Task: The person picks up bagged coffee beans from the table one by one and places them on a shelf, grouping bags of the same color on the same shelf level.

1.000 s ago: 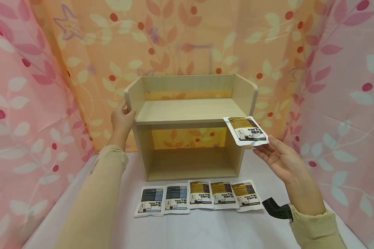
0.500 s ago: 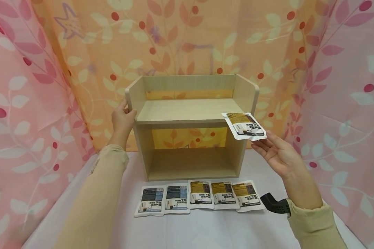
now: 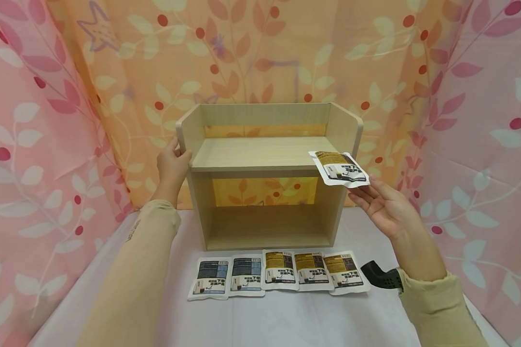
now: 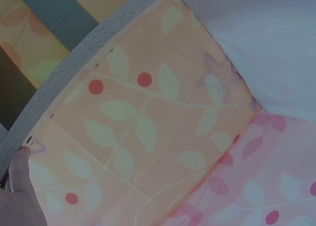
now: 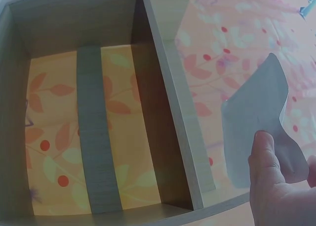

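Packet (image 3: 340, 168) with the yellow label is in the air at the right front corner of the shelf (image 3: 260, 153), level with the upper board and partly in front of the right side panel. Right hand (image 3: 384, 207) holds it only at the lower edge: the thumb (image 5: 264, 152) presses on the back of the packet and the other fingers are stretched below it, palm up. Left hand (image 3: 171, 164) is at 9 o'clock from the shelf and grips the front edge of the left panel, thumb to the inside.

At 6 o'clock from the shelf, five more packets (image 3: 278, 273) lie in a row on the white table (image 3: 286, 318), two with blue labels on the left and three yellow ones on the right, edges touching or overlapping.

I judge the hold as weak, because only a small part of the packet is pinched; it may slip and fall on the table or on the row. Also its corner is very near the right panel and may catch there. If the left hand loosens, a push could shift the shelf.
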`<move>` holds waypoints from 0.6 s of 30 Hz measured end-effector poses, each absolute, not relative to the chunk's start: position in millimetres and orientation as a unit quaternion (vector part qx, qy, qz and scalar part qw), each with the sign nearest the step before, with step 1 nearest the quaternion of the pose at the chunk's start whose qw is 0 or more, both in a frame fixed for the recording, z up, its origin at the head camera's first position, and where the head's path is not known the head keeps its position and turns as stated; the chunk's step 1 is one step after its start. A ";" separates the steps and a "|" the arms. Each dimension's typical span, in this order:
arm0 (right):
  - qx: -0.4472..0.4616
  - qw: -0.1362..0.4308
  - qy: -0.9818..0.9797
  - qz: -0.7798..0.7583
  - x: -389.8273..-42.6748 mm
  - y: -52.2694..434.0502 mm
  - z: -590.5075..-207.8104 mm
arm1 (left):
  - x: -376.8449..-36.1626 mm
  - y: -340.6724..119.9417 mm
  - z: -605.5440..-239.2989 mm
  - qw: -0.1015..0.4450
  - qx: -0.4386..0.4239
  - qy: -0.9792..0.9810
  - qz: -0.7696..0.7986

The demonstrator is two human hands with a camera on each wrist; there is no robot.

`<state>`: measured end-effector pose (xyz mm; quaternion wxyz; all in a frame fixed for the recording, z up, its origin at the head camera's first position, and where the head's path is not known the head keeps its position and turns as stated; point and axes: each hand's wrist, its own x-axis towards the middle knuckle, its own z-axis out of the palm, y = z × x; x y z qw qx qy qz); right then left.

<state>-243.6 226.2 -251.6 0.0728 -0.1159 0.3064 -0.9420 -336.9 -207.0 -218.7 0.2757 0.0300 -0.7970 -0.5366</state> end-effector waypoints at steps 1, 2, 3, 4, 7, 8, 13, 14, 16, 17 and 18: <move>-0.112 0.073 0.305 -0.943 -243.8 226.0 -250.8 | -336.9 -207.0 -218.6 0.276 0.028 -0.797 -0.536; -0.107 0.072 0.303 -0.944 -243.9 225.8 -250.1 | -337.1 -207.0 -218.6 0.276 0.028 -0.797 -0.537; -0.102 0.071 0.304 -0.945 -244.1 225.5 -249.5 | -337.0 -207.1 -218.5 0.276 0.027 -0.796 -0.538; -0.099 0.070 0.306 -0.944 -244.7 225.2 -248.9 | -336.9 -207.0 -218.6 0.276 0.027 -0.796 -0.537; -0.096 0.069 0.312 -0.943 -246.8 224.0 -247.2 | -336.6 -207.1 -218.9 0.275 0.028 -0.797 -0.537; -0.098 0.069 0.313 -0.942 -247.8 223.6 -246.7 | -336.5 -207.2 -219.0 0.275 0.029 -0.797 -0.537; -0.102 0.074 0.308 -0.943 -251.4 224.6 -243.2 | -336.7 -206.9 -218.8 0.278 0.029 -0.799 -0.532; -0.098 0.074 0.304 -0.945 -251.8 225.2 -242.1 | -336.7 -206.7 -218.6 0.279 0.029 -0.799 -0.531; -0.087 0.073 0.300 -0.947 -252.9 226.3 -240.0 | -336.8 -206.4 -218.3 0.280 0.029 -0.800 -0.530; -0.079 0.072 0.298 -0.949 -253.5 226.7 -239.0 | -336.9 -206.3 -218.2 0.281 0.029 -0.800 -0.529; -0.074 0.073 0.294 -0.950 -254.1 226.9 -238.3 | -336.8 -206.2 -218.2 0.281 0.030 -0.800 -0.530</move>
